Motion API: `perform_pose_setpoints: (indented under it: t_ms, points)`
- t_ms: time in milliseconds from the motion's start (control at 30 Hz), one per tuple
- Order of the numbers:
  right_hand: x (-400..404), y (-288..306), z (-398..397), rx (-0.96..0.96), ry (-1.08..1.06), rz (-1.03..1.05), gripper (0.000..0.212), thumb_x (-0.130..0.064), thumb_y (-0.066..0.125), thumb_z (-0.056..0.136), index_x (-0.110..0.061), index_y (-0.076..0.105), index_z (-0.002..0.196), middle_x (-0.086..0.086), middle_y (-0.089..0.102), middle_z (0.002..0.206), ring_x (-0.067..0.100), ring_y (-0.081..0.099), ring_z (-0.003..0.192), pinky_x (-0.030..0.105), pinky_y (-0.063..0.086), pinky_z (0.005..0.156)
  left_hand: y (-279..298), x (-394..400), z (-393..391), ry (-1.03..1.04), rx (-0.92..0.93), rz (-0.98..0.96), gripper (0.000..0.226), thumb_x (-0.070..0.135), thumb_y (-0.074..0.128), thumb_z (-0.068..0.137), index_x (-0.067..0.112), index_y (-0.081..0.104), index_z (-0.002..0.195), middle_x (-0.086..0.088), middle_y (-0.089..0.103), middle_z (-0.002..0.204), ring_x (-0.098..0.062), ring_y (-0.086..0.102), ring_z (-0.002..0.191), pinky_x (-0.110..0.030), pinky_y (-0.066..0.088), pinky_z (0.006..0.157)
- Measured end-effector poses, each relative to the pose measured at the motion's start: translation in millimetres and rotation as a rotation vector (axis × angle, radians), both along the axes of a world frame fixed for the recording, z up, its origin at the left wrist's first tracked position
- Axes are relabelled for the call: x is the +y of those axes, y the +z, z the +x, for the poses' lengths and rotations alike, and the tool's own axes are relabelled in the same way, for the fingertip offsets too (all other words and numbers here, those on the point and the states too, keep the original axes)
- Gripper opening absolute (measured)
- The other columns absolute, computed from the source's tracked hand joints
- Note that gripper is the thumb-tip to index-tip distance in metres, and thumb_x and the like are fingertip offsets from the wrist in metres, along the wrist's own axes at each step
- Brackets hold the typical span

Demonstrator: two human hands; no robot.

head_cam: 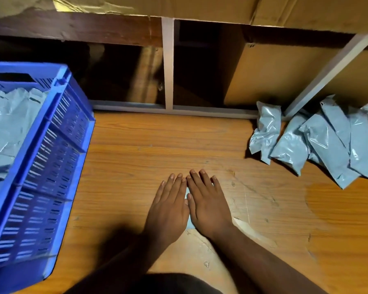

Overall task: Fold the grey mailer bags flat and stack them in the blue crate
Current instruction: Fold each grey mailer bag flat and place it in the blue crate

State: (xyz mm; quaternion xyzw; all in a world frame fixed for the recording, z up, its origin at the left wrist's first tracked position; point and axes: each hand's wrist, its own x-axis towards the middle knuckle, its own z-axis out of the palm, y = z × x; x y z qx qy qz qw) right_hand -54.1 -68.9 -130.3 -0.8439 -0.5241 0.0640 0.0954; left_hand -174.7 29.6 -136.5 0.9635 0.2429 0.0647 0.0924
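Hands flat on a grey bag on the wooden floor (136, 141).

The left hand (168, 209) and right hand (208, 204) lie side by side, fingers straight, pressing a folded mailer bag (188, 224) that peeks out between them. More bags (6, 128) sit in the blue crate (51, 166) on the left. A pile of bags (319, 141) waits on the right.

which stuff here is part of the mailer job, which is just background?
Job:
- left hand and right hand, pressing flat on a folded mailer bag, mostly hidden
- pile of unfolded mailer bags
- blue crate with bags inside

Background:
- cardboard boxes
- white rack frame
- wooden floor
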Motion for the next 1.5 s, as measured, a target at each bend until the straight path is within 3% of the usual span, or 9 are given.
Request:
perform_pose_setpoints:
  t_ms: [200,533,700,1000,1100,1200,1333,1400,1500]
  points:
    - [2,-1,0,-0.026,0.009,-0.050,0.055,-0.034,0.027,0.109,-0.013,0.038,0.159,0.005,0.028,0.169,0.028,0.016,0.158,0.053,0.017,0.126,-6,2,5,0.006,-0.006,0.044,0.055,0.026,0.030,0.104,0.005,0.043,0.153,-0.012,0.037,0.162,-0.029,0.028,0.153,-0.048,0.029,0.123]
    - [-3,2,8,0.126,0.007,-0.024,0.055,-0.040,0.021,0.111,-0.017,0.037,0.159,0.000,0.026,0.169,0.021,0.016,0.158,0.049,0.020,0.125,-9,8,-3,0.019,-0.009,-0.027,0.057,0.036,0.027,0.108,0.006,0.038,0.156,-0.007,0.029,0.166,-0.022,0.024,0.155,-0.044,0.024,0.125]
    - [-49,-1,9,0.094,-0.054,-0.037,0.064,-0.049,0.019,0.111,-0.019,0.007,0.166,-0.003,-0.005,0.174,0.014,-0.009,0.159,0.042,-0.001,0.129,-9,6,-36,0.060,0.050,0.000,0.070,0.054,0.023,0.107,0.010,0.027,0.161,-0.005,0.023,0.168,-0.021,0.021,0.156,-0.042,0.021,0.125]
    - [-51,-3,11,0.148,-0.030,-0.035,0.067,-0.053,0.016,0.110,-0.019,0.002,0.166,-0.002,-0.008,0.173,0.017,-0.014,0.159,0.047,-0.002,0.128,-2,12,-37,0.043,0.037,-0.117,0.077,0.064,0.017,0.105,0.012,0.024,0.162,-0.001,0.019,0.169,-0.019,0.017,0.157,-0.040,0.013,0.125]
    - [-47,16,28,0.281,0.016,0.039,0.062,-0.053,0.029,0.109,-0.022,0.023,0.163,-0.004,0.022,0.170,0.020,0.013,0.158,0.048,0.011,0.128,16,28,-33,0.103,-0.040,-0.414,0.079,0.067,0.048,0.096,0.028,0.023,0.161,0.015,0.032,0.162,-0.007,0.024,0.150,-0.031,0.014,0.122]
    - [-35,35,50,0.204,0.089,0.062,0.052,-0.050,0.046,0.104,-0.021,0.051,0.146,0.000,0.058,0.137,0.024,0.051,0.127,0.043,0.042,0.107,36,54,-21,0.122,-0.031,-0.546,0.084,0.057,0.073,0.085,0.039,0.030,0.154,0.022,0.057,0.112,-0.001,0.050,0.109,-0.031,0.024,0.106]
    - [-14,53,69,0.209,0.187,-0.149,0.046,-0.054,0.068,0.092,-0.025,0.068,0.128,-0.001,0.057,0.111,0.023,0.052,0.111,0.038,0.047,0.088,51,77,-7,0.002,0.118,-0.575,0.038,0.049,0.080,0.082,0.036,0.072,0.117,0.014,0.055,0.097,-0.005,0.054,0.094,-0.041,0.045,0.097]
    - [-9,62,73,0.333,0.184,-0.112,0.035,-0.046,0.076,0.088,-0.025,0.072,0.115,-0.006,0.054,0.104,0.018,0.053,0.105,0.037,0.049,0.087,63,77,-5,-0.083,0.121,-0.639,0.014,0.040,0.081,0.084,0.036,0.075,0.095,0.014,0.059,0.100,-0.002,0.056,0.096,-0.036,0.050,0.091]
    - [-14,80,77,0.350,0.168,0.132,0.023,-0.038,0.073,0.088,-0.026,0.065,0.105,-0.010,0.055,0.103,0.012,0.054,0.096,0.036,0.049,0.082,87,75,-5,-0.080,-0.009,-0.788,0.010,0.033,0.082,0.084,0.032,0.072,0.089,0.014,0.068,0.094,-0.004,0.064,0.087,-0.032,0.056,0.075]
